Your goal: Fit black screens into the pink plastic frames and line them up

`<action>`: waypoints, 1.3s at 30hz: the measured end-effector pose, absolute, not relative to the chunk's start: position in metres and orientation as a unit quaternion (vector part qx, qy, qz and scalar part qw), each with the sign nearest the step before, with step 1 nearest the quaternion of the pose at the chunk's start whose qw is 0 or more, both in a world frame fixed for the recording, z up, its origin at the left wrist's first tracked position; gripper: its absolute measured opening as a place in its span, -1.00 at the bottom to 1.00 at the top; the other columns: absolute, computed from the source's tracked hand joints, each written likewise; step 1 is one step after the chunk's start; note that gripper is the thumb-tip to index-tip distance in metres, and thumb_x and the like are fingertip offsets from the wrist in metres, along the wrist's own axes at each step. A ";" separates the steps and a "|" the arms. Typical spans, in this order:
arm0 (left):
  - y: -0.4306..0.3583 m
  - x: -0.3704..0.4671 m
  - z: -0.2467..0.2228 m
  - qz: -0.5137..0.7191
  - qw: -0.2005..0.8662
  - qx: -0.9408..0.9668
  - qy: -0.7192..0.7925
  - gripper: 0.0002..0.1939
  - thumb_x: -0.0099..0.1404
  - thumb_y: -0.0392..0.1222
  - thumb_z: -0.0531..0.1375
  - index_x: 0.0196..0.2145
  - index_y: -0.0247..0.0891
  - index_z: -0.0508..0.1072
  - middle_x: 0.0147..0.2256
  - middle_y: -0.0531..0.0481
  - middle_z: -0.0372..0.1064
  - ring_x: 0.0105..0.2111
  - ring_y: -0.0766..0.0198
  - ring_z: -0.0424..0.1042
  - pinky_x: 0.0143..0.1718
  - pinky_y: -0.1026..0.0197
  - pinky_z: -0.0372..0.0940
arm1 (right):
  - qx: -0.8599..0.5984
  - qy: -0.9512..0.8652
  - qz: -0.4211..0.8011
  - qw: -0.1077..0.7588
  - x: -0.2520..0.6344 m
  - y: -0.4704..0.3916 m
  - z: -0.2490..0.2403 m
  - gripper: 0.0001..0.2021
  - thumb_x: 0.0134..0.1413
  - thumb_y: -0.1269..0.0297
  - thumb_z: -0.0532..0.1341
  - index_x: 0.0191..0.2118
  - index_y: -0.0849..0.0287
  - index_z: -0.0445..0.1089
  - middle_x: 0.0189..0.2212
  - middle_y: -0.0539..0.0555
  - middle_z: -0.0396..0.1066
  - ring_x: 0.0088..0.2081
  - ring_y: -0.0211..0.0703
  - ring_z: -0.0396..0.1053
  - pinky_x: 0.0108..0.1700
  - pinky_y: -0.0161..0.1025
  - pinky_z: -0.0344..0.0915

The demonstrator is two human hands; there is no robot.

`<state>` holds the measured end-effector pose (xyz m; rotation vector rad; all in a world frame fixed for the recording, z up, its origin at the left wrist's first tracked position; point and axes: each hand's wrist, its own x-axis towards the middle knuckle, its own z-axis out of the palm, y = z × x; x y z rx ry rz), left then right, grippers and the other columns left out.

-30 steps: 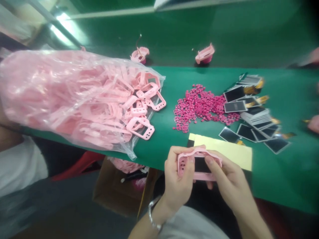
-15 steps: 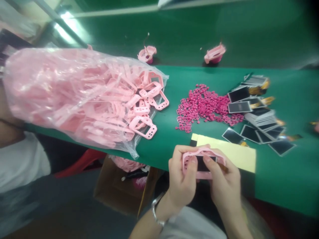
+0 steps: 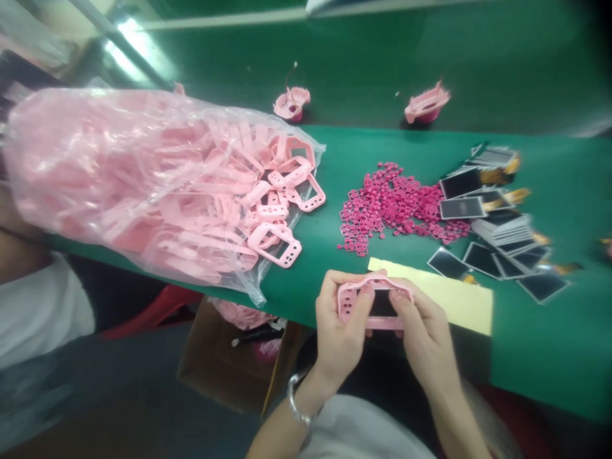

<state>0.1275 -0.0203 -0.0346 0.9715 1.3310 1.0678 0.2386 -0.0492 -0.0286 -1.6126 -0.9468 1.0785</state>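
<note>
Between both hands a pink plastic shell [image 3: 382, 323] is held above the near edge of the green table, with a dark screen [image 3: 384, 303] lying inside it. My left hand [image 3: 339, 325] grips the shell's left end, its thumb reaching inside. The right end is gripped by my right hand [image 3: 425, 325], with the thumb on the screen's right part. The fingers behind the shell are mostly hidden. Just beyond the hands lies a yellow sheet [image 3: 444, 293]. Small magenta button pieces [image 3: 396, 201] are heaped farther back, beside several loose screens [image 3: 500, 233].
A clear bag [image 3: 143, 178] full of pink shells covers the table's left side. Two pink parts [image 3: 292, 104] [image 3: 427, 105] stand at the back. A cardboard box [image 3: 224, 370] sits below the table edge. Another person's white sleeve [image 3: 45, 306] shows at the left.
Both hands have moved slightly left and up in view with the shell. The orange cable seen at the shell's right end before is now hidden.
</note>
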 end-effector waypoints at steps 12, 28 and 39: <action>0.002 0.131 -0.050 0.425 0.653 0.393 0.488 -0.85 0.49 -0.08 0.17 -0.14 -0.20 0.34 -0.16 -0.04 0.58 -0.63 0.47 0.37 -0.62 0.40 0.28 | -0.686 -0.660 0.001 0.305 0.251 -0.083 -0.078 -0.64 0.22 0.44 0.28 0.13 0.23 0.41 -0.10 0.25 0.45 -0.14 0.02 0.45 -0.08 -0.06 0.42; 0.021 0.119 -0.043 0.512 0.491 0.421 0.565 -0.93 0.46 -0.18 0.17 -0.15 -0.22 0.39 -0.43 0.13 0.39 -0.71 0.48 0.29 -0.70 0.44 0.18 | -0.616 -0.640 0.165 0.428 0.266 -0.081 -0.064 -0.89 0.33 0.45 0.24 -0.12 0.10 0.34 -0.06 0.06 0.59 -0.09 -0.14 0.55 0.06 -0.12 0.37; -0.008 0.132 -0.026 0.341 0.650 0.464 0.495 -0.85 0.53 -0.10 0.11 -0.09 -0.18 0.42 -0.49 0.17 0.31 -0.63 0.47 0.30 -0.60 0.45 0.24 | -0.646 -0.646 0.225 0.337 0.294 -0.053 -0.004 -0.89 0.39 0.23 0.21 -0.24 0.01 0.43 0.02 0.00 0.45 0.02 -0.20 0.46 -0.01 -0.24 0.31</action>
